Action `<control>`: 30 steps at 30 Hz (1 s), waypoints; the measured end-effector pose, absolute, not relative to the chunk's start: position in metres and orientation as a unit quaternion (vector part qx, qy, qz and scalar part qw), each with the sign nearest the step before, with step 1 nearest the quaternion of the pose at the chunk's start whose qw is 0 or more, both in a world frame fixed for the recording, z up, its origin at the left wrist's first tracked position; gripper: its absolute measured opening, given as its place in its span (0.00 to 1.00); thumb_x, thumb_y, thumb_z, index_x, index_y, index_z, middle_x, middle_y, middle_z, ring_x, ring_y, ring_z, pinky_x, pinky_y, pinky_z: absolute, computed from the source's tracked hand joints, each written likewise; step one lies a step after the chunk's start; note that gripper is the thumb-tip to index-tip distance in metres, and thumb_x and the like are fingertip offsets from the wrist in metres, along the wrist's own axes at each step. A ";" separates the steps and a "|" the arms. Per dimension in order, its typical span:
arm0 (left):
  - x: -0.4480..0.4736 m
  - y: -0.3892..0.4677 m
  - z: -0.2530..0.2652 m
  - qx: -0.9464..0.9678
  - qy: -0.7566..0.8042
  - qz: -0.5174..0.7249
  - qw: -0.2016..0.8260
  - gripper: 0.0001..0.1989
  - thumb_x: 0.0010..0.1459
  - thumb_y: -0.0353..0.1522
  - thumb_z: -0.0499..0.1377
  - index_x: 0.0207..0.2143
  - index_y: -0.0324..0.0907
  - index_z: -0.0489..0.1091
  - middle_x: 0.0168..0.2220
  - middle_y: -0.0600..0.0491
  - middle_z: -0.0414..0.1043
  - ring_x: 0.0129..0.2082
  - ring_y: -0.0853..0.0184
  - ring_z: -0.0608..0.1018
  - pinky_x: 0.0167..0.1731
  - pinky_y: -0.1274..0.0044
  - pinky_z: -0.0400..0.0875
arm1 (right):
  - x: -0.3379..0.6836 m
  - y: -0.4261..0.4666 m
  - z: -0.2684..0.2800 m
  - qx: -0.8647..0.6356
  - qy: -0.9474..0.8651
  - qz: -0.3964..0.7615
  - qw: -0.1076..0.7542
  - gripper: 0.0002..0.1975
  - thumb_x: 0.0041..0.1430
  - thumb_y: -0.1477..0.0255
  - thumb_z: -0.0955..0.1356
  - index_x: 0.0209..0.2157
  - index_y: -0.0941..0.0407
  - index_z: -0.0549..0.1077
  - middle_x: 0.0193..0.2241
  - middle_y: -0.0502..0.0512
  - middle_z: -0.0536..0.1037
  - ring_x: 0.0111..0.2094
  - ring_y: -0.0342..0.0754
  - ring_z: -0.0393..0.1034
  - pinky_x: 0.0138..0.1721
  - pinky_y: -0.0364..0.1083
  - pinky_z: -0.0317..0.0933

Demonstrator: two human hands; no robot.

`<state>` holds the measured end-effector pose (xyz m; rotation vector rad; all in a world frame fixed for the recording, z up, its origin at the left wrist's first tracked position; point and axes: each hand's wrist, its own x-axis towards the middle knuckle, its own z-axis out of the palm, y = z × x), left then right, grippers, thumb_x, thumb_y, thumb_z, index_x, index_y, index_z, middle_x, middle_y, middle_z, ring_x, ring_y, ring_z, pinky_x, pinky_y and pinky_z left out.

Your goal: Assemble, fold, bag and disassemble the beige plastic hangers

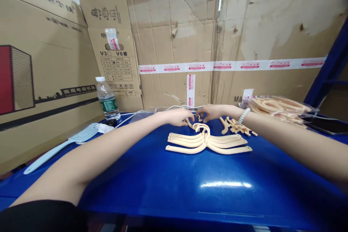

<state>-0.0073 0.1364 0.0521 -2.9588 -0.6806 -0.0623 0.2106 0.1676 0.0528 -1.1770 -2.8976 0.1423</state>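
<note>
At the back of the table, my left hand [181, 116] has its fingers curled down over a cream curved hook piece [190, 124], which they appear to grip. My right hand [211, 111], with a beaded bracelet on its wrist, reaches in from the other side, thumb and fingers apart and bent downward. Between the two hands lies a small cream piece [200, 118]; whether the right fingertips touch it I cannot tell. Just in front, several cream plastic hanger parts [187, 148] with curved arms lie stacked in a row, their hooks toward my hands.
Loose cream pieces [237, 127] lie under my right forearm, beside a clear bag of cream parts [280, 107] and a dark phone [328, 126]. At left are a water bottle [108, 101] and a pale blue hairbrush [62, 146]. Cardboard [174, 36] walls the blue table [168, 188].
</note>
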 end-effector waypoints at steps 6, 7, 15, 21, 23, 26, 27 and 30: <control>-0.008 0.142 0.038 -0.976 -0.214 -0.016 0.035 0.11 0.54 0.22 0.60 0.40 0.39 0.72 0.39 0.50 0.74 0.39 0.65 0.75 0.38 0.77 0.66 | 0.210 0.172 0.033 -0.375 -0.922 0.085 0.045 0.09 0.47 0.80 0.69 0.33 0.59 0.75 0.31 0.54 0.76 0.33 0.48 0.69 0.34 0.43 0.59; -0.008 0.142 0.036 -0.976 -0.214 -0.019 0.034 0.10 0.54 0.22 0.59 0.40 0.39 0.71 0.39 0.50 0.74 0.38 0.65 0.75 0.37 0.77 0.65 | 0.211 0.172 0.030 -0.375 -0.920 0.095 0.058 0.07 0.47 0.81 0.69 0.31 0.59 0.74 0.29 0.53 0.76 0.31 0.48 0.68 0.34 0.43 0.59; -0.014 0.141 0.036 -0.976 -0.208 -0.061 0.030 0.09 0.56 0.21 0.53 0.33 0.40 0.70 0.29 0.53 0.70 0.30 0.67 0.71 0.31 0.77 0.61 | 0.224 0.159 0.029 -0.390 -0.865 0.237 0.208 0.01 0.58 0.74 0.64 0.34 0.56 0.65 0.24 0.49 0.72 0.19 0.42 0.67 0.20 0.40 0.59; -0.033 0.128 0.058 -0.959 -0.235 -0.161 0.013 0.10 0.58 0.23 0.51 0.37 0.39 0.70 0.34 0.50 0.74 0.33 0.66 0.74 0.36 0.75 0.65 | 0.235 0.121 0.041 -0.376 -0.786 0.353 0.341 0.06 0.63 0.68 0.64 0.37 0.54 0.60 0.30 0.53 0.76 0.25 0.44 0.73 0.24 0.42 0.68; -0.037 0.114 0.064 -0.949 -0.245 -0.200 -0.002 0.09 0.61 0.27 0.50 0.38 0.38 0.70 0.35 0.48 0.75 0.36 0.65 0.75 0.39 0.73 0.67 | 0.235 0.102 0.041 -0.368 -0.763 0.373 0.377 0.09 0.61 0.66 0.66 0.37 0.54 0.63 0.31 0.54 0.77 0.29 0.44 0.73 0.30 0.43 0.70; -0.035 0.085 0.066 -0.912 -0.261 -0.303 -0.095 0.10 0.62 0.34 0.53 0.36 0.38 0.72 0.40 0.47 0.76 0.40 0.64 0.77 0.42 0.72 0.70 | 0.229 0.072 0.037 -0.355 -0.700 0.443 0.434 0.12 0.55 0.66 0.72 0.37 0.57 0.69 0.34 0.57 0.78 0.33 0.45 0.75 0.37 0.44 0.71; -0.033 0.074 0.064 -0.882 -0.274 -0.347 -0.162 0.10 0.60 0.35 0.55 0.36 0.39 0.73 0.40 0.48 0.76 0.40 0.64 0.78 0.42 0.72 0.71 | 0.226 0.062 0.035 -0.347 -0.670 0.476 0.451 0.13 0.54 0.66 0.74 0.37 0.58 0.71 0.35 0.58 0.78 0.34 0.46 0.75 0.38 0.44 0.71; -0.024 0.043 0.055 -0.814 -0.317 -0.405 -0.268 0.08 0.54 0.35 0.61 0.32 0.39 0.74 0.35 0.50 0.77 0.34 0.65 0.79 0.38 0.73 0.73 | 0.216 0.038 0.026 -0.325 -0.601 0.556 0.474 0.13 0.54 0.66 0.74 0.37 0.60 0.74 0.36 0.61 0.79 0.35 0.47 0.76 0.38 0.43 0.71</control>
